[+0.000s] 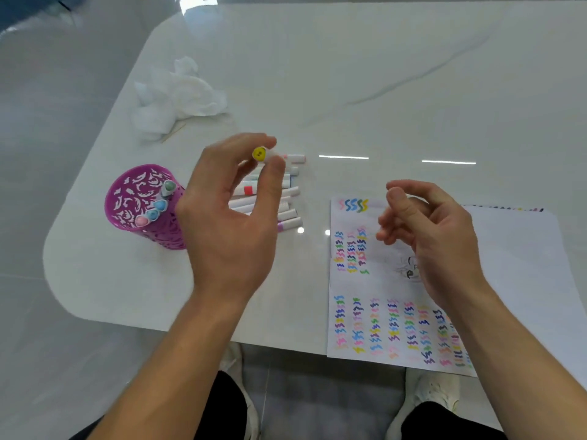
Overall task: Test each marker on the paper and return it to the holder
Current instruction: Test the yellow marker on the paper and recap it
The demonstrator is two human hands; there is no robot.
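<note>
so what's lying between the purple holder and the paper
In the head view, a row of white markers lies on the table between holder and paper.

Your left hand [228, 223] pinches a yellow-capped marker [259, 154] above the loose markers [286, 198]; your right hand [435, 236] hovers, fingers curled and empty, over the paper [524, 281].

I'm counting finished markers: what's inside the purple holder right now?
Inside the purple holder, four marker caps show at the rim: one greenish, two blue, one pink. Their barrels are hidden by the wall, and the left hand covers the holder's right edge, so more could be there.
</note>
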